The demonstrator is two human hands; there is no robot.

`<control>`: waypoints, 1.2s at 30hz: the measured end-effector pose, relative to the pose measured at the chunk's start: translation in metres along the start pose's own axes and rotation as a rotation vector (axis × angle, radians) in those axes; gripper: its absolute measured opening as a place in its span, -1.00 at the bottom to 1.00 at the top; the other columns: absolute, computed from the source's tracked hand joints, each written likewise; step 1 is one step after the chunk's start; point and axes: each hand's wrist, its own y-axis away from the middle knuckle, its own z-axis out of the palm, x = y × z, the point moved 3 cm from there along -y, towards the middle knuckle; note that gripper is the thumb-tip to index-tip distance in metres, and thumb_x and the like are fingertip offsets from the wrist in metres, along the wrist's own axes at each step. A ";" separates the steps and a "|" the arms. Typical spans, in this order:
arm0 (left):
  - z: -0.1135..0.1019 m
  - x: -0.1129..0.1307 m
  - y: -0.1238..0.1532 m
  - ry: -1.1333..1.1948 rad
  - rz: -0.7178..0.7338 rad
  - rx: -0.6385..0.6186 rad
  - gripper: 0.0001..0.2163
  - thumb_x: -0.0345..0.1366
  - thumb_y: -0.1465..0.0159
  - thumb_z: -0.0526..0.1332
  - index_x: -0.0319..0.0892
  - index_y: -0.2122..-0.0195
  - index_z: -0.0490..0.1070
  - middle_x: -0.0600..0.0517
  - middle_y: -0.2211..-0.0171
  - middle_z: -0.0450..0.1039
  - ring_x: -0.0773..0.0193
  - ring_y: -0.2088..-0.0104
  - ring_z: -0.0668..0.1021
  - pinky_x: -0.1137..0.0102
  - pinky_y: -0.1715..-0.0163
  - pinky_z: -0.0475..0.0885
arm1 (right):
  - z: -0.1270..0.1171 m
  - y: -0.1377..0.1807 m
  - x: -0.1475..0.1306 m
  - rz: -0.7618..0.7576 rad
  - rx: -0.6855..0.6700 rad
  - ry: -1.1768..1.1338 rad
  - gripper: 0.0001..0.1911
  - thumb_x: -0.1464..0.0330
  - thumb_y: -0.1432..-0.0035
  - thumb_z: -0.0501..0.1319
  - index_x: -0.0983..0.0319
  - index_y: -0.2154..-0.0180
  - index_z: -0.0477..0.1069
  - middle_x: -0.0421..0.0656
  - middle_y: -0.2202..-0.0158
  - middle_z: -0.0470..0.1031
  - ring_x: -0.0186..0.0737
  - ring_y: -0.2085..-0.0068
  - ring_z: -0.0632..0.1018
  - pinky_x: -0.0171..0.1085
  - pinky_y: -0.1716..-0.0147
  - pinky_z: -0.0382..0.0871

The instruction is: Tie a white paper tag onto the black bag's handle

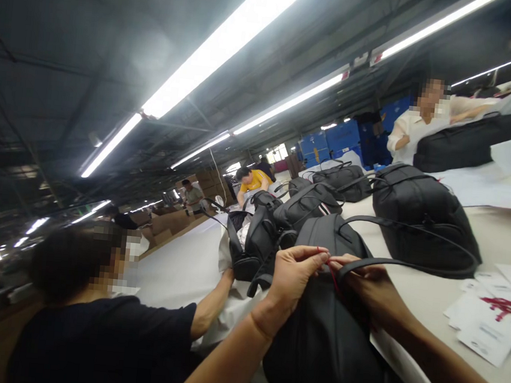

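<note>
Directly before me stands a black bag point(326, 349) with a long strap handle point(411, 264) that loops out to the right. My left hand point(295, 276) pinches a thin red cord point(334, 277) above the bag, thumb against forefinger. Close beside it, my right hand point(366, 286) is closed on the same cord near the base of the handle, its fingers partly hidden behind the strap. The fingertips of both hands almost meet. A white tag point(401, 368) shows at the bag's right side, under my right forearm.
White tags point(486, 334) with red cords lie on the table point(500, 233) at right. Several black bags, including a large one point(425, 214), stand beyond. A co-worker in a dark shirt point(110, 340) reaches toward an open bag point(251, 239) at left; others work farther back.
</note>
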 end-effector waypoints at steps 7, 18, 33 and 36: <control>-0.001 -0.001 -0.001 0.016 -0.048 0.003 -0.73 -0.25 0.07 0.50 -0.29 0.36 0.63 -0.04 0.44 0.59 0.43 0.50 0.47 0.55 0.51 0.31 | 0.002 0.001 0.004 -0.015 0.061 -0.052 -0.59 0.07 -0.10 0.31 0.24 0.17 0.60 -0.14 0.33 0.54 -0.20 0.30 0.47 -0.30 0.37 0.28; -0.003 -0.006 -0.006 -0.006 -0.091 -0.043 -0.53 -0.23 0.08 0.52 -0.31 0.15 0.56 0.00 0.47 0.58 0.49 0.56 0.42 0.57 0.52 0.29 | -0.002 -0.005 0.012 0.016 0.053 -0.180 -0.59 0.06 -0.04 0.36 0.28 0.26 0.60 -0.22 0.47 0.43 -0.38 0.49 0.29 -0.35 0.51 0.10; -0.012 -0.001 -0.005 -0.055 0.001 0.021 -0.62 -0.09 0.07 0.50 -0.22 0.29 0.62 -0.03 0.34 0.61 0.33 0.42 0.48 0.52 0.42 0.37 | 0.002 0.002 0.006 0.069 0.132 -0.189 -0.63 0.09 -0.02 0.33 0.26 0.29 0.60 -0.22 0.54 0.39 -0.35 0.53 0.33 -0.36 0.54 0.16; -0.009 0.009 0.008 -0.092 0.079 -0.007 -0.69 -0.13 -0.01 0.47 -0.19 0.28 0.61 -0.03 0.24 0.62 0.34 0.38 0.48 0.52 0.36 0.39 | -0.006 0.022 0.006 0.041 0.208 -0.108 -0.66 0.12 -0.08 0.30 0.26 0.25 0.59 -0.16 0.46 0.47 -0.27 0.47 0.43 -0.31 0.46 0.29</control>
